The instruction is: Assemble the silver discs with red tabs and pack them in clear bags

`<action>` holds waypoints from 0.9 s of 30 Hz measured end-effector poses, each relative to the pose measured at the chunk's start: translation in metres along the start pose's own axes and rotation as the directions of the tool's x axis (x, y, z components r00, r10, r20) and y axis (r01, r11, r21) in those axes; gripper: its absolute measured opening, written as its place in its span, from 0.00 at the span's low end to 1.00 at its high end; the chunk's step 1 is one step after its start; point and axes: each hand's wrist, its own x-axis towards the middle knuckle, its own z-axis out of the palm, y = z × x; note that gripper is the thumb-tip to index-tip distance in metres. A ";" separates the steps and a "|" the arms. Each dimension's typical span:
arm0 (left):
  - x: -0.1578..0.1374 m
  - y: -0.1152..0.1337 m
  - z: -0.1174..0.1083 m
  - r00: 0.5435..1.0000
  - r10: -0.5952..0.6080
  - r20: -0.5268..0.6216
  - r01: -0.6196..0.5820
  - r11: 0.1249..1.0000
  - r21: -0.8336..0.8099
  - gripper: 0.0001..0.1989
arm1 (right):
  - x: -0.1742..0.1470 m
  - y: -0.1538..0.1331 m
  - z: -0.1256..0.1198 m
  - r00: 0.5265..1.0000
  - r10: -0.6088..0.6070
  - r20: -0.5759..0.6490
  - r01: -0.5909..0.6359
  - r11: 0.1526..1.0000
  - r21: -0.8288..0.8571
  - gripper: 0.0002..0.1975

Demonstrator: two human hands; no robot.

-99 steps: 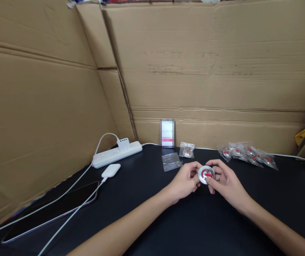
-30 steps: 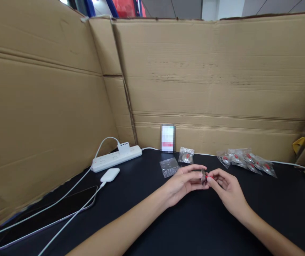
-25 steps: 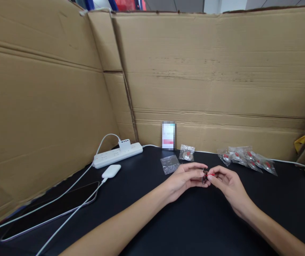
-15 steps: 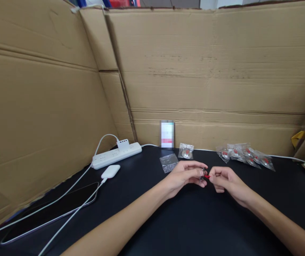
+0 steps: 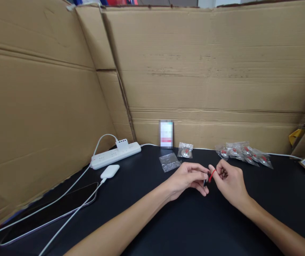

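Right hand [image 5: 231,181] has red cord [image 5: 212,174] across its thumb [image 5: 217,177].

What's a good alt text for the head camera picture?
The left hand holds a small disc edge-on, and a red cord crosses the thumb of the right hand. Behind, clear bags lie on a black table.

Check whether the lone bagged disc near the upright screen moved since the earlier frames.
No. The bagged disc lies just to the right of the upright screen, same spot as before.
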 end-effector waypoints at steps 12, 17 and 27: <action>-0.004 -0.004 -0.011 0.925 -0.305 0.225 0.291 0.952 0.096 0.10 | 0.004 -0.023 -0.025 0.805 -0.293 0.517 0.201 0.953 0.227 0.24; -0.005 -0.005 -0.009 0.894 -0.374 0.246 0.336 0.924 0.184 0.09 | 0.003 -0.033 -0.028 0.701 -0.355 0.618 0.195 0.930 0.312 0.19; -0.002 -0.002 -0.017 0.847 -0.404 0.346 0.383 0.914 0.130 0.09 | 0.001 -0.033 -0.026 0.771 -0.261 0.581 0.087 0.947 0.310 0.10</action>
